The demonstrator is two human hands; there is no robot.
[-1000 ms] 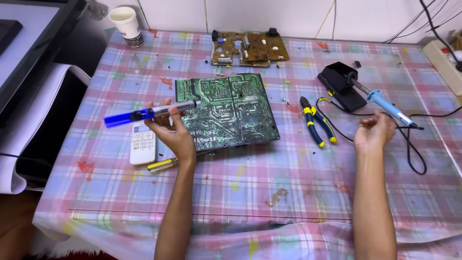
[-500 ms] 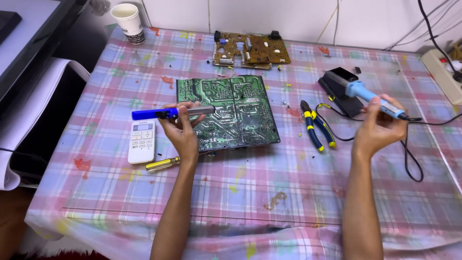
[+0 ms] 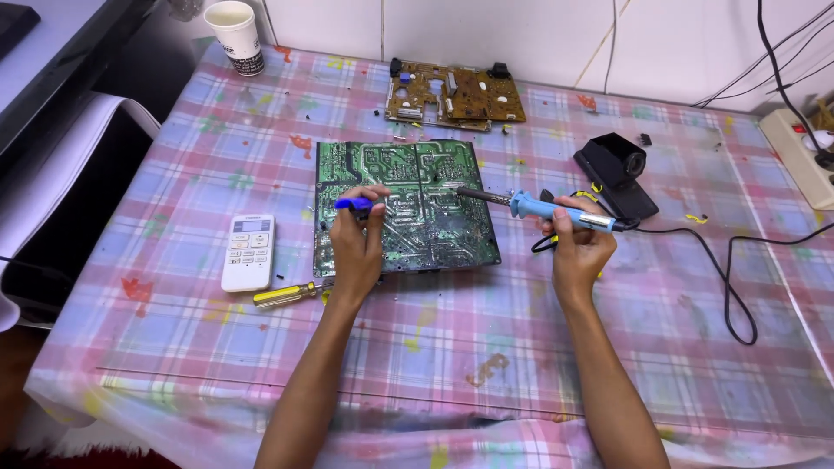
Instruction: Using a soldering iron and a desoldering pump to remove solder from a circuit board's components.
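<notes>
A green circuit board (image 3: 434, 174) lies solder side up in the middle of the checked tablecloth. My left hand (image 3: 358, 243) rests on the board's left half and grips a blue desoldering pump (image 3: 354, 205), held nearly upright so only its blue end shows. My right hand (image 3: 578, 247) holds a light-blue soldering iron (image 3: 556, 210) by the handle. Its dark tip (image 3: 473, 194) points left over the board's right half. The iron's black cord (image 3: 712, 252) trails off to the right.
A brown circuit board (image 3: 456, 94) lies at the back, a paper cup (image 3: 234, 35) at the back left. A white remote (image 3: 248, 252) and a yellow-handled screwdriver (image 3: 287, 295) sit left of the green board. A black iron stand (image 3: 615, 169) and a power strip (image 3: 795, 152) are on the right.
My right hand carried the soldering iron left from near the stand, bringing its tip over the board. My left hand turned the pump from lying sideways to nearly upright on the board.
</notes>
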